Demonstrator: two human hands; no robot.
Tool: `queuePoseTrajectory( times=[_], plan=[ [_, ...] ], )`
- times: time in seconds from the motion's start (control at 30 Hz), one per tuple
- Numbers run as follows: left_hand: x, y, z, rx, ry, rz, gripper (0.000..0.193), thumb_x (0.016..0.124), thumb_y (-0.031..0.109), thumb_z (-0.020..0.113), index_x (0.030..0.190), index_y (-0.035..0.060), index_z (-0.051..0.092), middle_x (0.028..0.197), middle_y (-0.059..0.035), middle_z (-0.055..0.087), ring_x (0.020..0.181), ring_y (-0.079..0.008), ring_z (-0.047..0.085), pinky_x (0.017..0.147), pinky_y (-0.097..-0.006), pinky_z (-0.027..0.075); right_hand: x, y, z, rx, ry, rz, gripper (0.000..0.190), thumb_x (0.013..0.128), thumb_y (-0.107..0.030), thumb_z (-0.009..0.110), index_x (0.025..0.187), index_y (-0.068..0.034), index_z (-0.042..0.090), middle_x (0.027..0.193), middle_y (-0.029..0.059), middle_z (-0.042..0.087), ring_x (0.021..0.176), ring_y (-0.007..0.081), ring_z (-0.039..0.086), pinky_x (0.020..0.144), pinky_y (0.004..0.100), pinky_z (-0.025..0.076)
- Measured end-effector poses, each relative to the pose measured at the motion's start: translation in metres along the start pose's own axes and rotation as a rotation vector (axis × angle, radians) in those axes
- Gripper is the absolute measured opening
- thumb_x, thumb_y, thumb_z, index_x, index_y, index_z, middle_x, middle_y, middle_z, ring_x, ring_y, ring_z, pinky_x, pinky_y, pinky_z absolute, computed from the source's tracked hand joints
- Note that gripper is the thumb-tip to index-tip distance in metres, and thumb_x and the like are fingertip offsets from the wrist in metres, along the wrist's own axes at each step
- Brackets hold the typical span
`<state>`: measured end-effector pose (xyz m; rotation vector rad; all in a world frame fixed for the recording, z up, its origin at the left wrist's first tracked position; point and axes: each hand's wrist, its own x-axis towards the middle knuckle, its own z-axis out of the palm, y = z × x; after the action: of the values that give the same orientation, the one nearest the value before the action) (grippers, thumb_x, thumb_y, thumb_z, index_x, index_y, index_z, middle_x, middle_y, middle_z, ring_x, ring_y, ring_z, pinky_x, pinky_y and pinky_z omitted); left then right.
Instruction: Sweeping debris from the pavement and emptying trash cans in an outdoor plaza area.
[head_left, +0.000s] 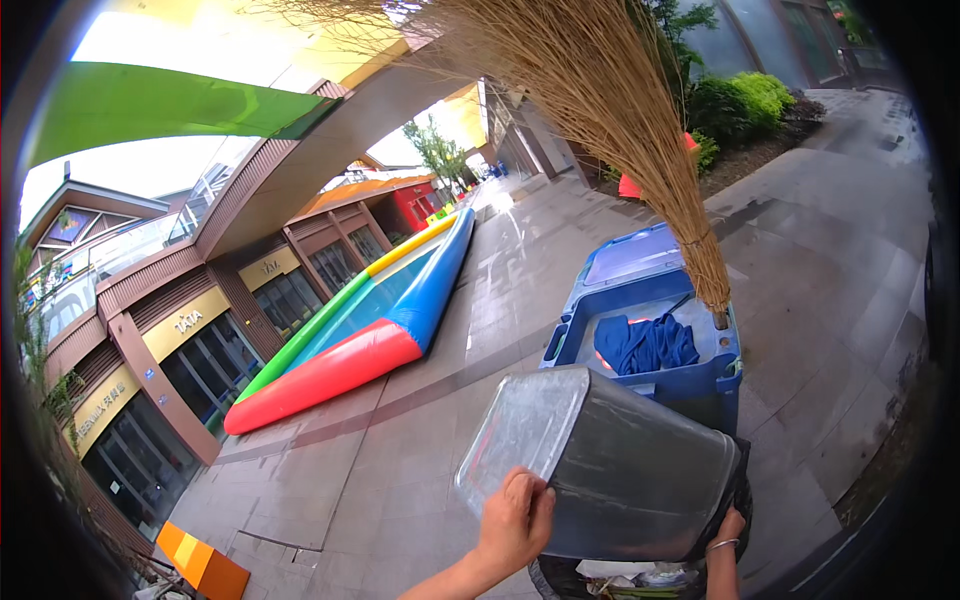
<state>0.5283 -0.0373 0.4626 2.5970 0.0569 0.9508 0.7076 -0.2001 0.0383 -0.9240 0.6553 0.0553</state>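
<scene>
A grey metal bin liner (637, 465) lies tipped on its side in front of me, its closed base up to the left. My left hand (521, 506) grips the lower edge of that base. At the rim end on the right, my right hand (727, 529), with a bangle at the wrist, holds the rim with a black plastic bag (744, 487) around it; its fingers are partly hidden. Below the liner, a black bag with rubbish (637, 574) shows. Just beyond stands a blue wheeled cart (645, 386) with dark blue cloth (649, 343) in it and an upright twig broom (675, 187) at its corner.
An inflatable pool (322, 375) with red, blue, green and yellow walls lies on the wet paving at the left. An orange block (201, 562) sits at the lower left. Shopfronts line the left side, and a planted bed with bushes (739, 105) is at the upper right.
</scene>
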Motion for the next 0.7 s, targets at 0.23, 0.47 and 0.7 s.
queuePoseTrajectory(
  times=[0.23,0.47,0.7],
  plan=[
    [-0.047,-0.05,-0.024,0.167,0.23,-0.301,0.011,0.066,0.001,0.056,0.064,-0.0002,0.046,0.059,-0.0113,0.045,0.051,-0.0237,0.047,0.047,-0.0308,0.037,-0.045,-0.001,0.033,-0.481,-0.098,-0.256,0.041,0.074,-0.022,0.06,0.051,0.008,0.045,0.045,0.0052,0.038,0.047,0.0154,0.028,0.046,0.0355,0.028],
    [-0.121,-0.147,-0.047,0.249,0.321,-0.843,0.009,0.059,0.0,0.053,0.059,-0.0005,0.045,0.056,-0.0035,0.044,0.053,-0.009,0.042,0.046,-0.0245,0.035,-0.089,0.026,0.073,-0.82,-0.287,-0.141,0.036,0.069,-0.019,0.063,0.047,0.001,0.043,0.048,-0.0004,0.039,0.048,0.0136,0.035,0.047,0.0338,0.031],
    [-0.104,-0.101,-0.04,0.21,0.475,-0.718,0.008,0.061,0.001,0.052,0.059,0.0008,0.044,0.055,-0.0013,0.044,0.052,-0.008,0.041,0.045,-0.0226,0.033,-0.088,-0.044,0.084,-0.473,-0.238,-0.224,0.033,0.068,-0.011,0.062,0.048,0.006,0.042,0.048,-0.0013,0.04,0.049,0.0095,0.037,0.046,0.0324,0.031]
  ],
)
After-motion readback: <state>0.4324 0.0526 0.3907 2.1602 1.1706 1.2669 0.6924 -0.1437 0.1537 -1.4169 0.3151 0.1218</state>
